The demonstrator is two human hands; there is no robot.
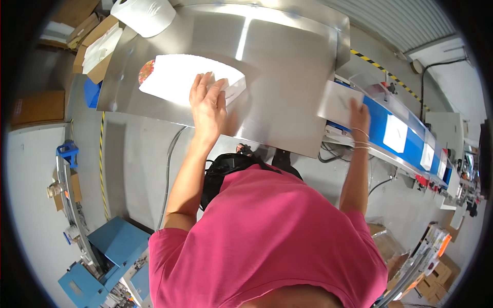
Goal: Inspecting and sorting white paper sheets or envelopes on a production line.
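Note:
My left hand (209, 105) rests on the near right part of a long white bundle (187, 77), its fingers stretched out and a little spread. The bundle lies on a steel table (287, 87) and looks like stacked flat white packets, though glare hides its detail. A red patterned round piece (147, 72) peeks out from its left end. At the table's right edge my right hand (360, 117), slightly blurred, grips a flat white packet (336, 101) by its right side. That packet spans the gap between the table and the start of a blue conveyor belt (376, 119).
Farther along the belt lie several flat white packets (395, 133). A clear guard (371, 84) stands over the belt's far side. A large white roll (144, 15) and an open cardboard box (100, 51) are at the back left. A cable (172, 159) hangs below the table.

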